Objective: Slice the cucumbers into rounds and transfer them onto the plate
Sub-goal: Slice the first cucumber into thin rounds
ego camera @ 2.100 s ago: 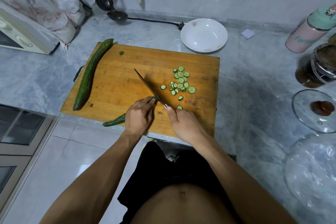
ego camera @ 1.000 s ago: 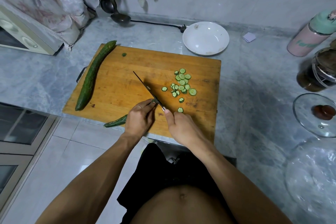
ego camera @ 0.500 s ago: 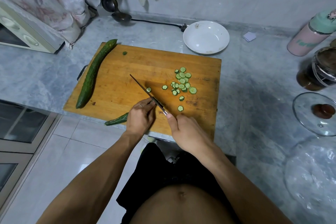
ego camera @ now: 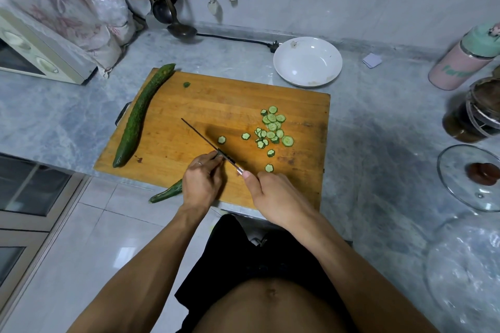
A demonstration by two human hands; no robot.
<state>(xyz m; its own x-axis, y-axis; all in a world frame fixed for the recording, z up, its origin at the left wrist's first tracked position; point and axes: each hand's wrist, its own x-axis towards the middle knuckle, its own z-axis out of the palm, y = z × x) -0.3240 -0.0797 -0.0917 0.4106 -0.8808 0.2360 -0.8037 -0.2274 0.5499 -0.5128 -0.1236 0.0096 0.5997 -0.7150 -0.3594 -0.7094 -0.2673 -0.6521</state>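
While the slicing step is mid-run, nothing has gone to the plate yet. Counter (ego camera: pixel 378 143): grey marble. Cutting board (ego camera: pixel 189 105) sits at the counter's front edge, near corner overhanging. White plate (ego camera: pixel 286 73) just beyond the board's far right corner, no rounds on it. Whole cucumber (ego camera: pixel 136 116), long, dark, bumpy skin, lies along the board's left edge, uncut. Second cucumber (ego camera: pixel 166 193), partly sliced, runs off the board's front edge; only its tapered tail shows, the cut end is hidden under the left hand (ego camera: pixel 201 184). Left hand curls down on that cucumber, fingertips against the blade's side. Right hand (ego camera: pixel 273 197) wraps the handle of the knife (ego camera: pixel 205 140), thumb along the top; blade angles toward the board's far left. Rounds (ego camera: pixel 272 127), pale centres with dark ridged rims, are piled right of centre on the board, a few strays nearer the knife. One small cucumber bit (ego camera: pixel 186 84) near the board's far edge. Next move, likely: feed the cucumber under the blade, keep fingertips tucked, cut again; the whole one and the transfer wait.
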